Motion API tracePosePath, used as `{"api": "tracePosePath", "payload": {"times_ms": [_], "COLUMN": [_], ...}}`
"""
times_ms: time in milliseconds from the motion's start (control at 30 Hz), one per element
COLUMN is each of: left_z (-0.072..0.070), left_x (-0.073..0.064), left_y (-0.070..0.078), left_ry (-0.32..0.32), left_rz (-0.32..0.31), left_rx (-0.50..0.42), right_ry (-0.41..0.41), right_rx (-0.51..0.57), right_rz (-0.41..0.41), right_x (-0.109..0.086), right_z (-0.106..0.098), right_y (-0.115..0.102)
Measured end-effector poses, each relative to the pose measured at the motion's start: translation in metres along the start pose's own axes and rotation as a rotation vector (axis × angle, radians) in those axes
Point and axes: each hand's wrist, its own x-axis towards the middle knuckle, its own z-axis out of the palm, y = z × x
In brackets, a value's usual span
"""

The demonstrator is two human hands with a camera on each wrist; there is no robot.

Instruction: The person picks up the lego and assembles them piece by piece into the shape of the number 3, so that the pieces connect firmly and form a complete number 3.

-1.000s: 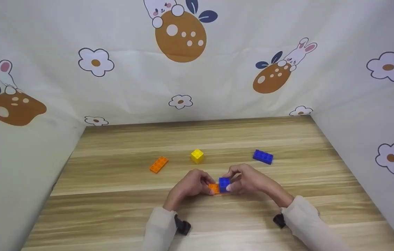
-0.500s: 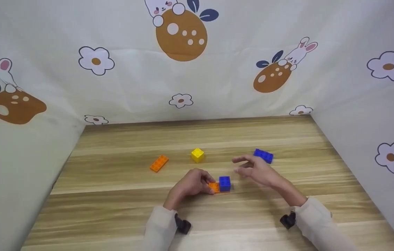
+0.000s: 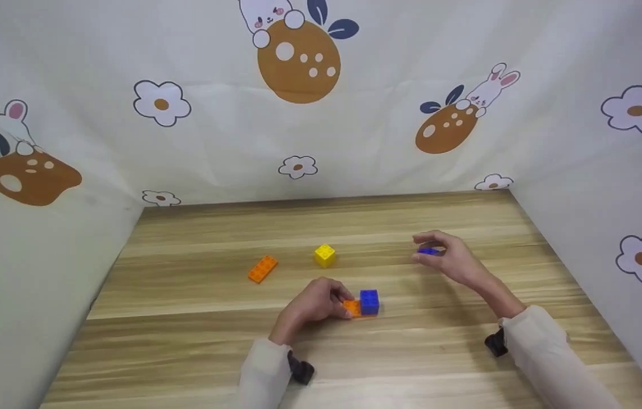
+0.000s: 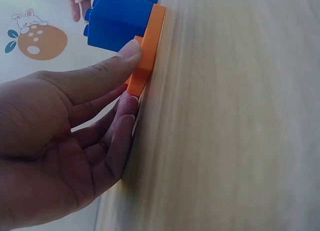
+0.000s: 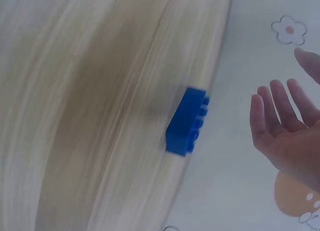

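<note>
My left hand point(image 3: 316, 301) pinches one end of a flat orange building brick point(image 3: 351, 308) on the table, thumb on its upper side in the left wrist view. A square blue brick point(image 3: 369, 302) sits on the other end of that orange brick, studs up. My right hand point(image 3: 451, 258) is held over a long blue brick point(image 3: 428, 251) at the back right, partly hiding it in the head view. The right wrist view shows this long brick point(image 5: 185, 121) whole, resting on the table, apart from the extended fingers point(image 5: 282, 103).
A yellow square brick point(image 3: 324, 256) stands behind my left hand. To its left lies another flat orange brick point(image 3: 263, 268). Patterned cloth point(image 3: 213, 147) walls the wooden table point(image 3: 196, 341) at the back and both sides.
My right hand has let go of the square blue brick and moved right and back to the long blue brick. The left hand keeps its grip on the orange brick.
</note>
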Motion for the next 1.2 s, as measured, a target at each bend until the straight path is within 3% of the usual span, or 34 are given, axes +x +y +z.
{"api": "tracePosePath", "payload": {"times_ms": [200, 367, 700, 1033, 1200], "left_z": [0.001, 0.001, 0.001, 0.000, 0.000], "left_x": [-0.001, -0.002, 0.000, 0.001, 0.000], "left_y": [0.001, 0.000, 0.000, 0.001, 0.000], "left_ry": [0.000, -0.007, -0.006, -0.008, -0.011], "left_rz": [-0.016, -0.019, -0.019, -0.023, -0.025], "left_rx": [-0.018, -0.021, -0.030, -0.028, -0.024], "right_ry": [0.036, -0.019, -0.129, -0.058, -0.043], "right_rx": [-0.146, -0.225, -0.295, -0.343, -0.278], "right_rz": [0.027, 0.088, 0.174, 0.156, 0.157], "right_x": [0.005, 0.009, 0.016, 0.018, 0.016], "right_z": [-0.016, -0.033, -0.039, -0.036, -0.034], "right_y": [0.019, 0.034, 0.054, 0.054, 0.051]}}
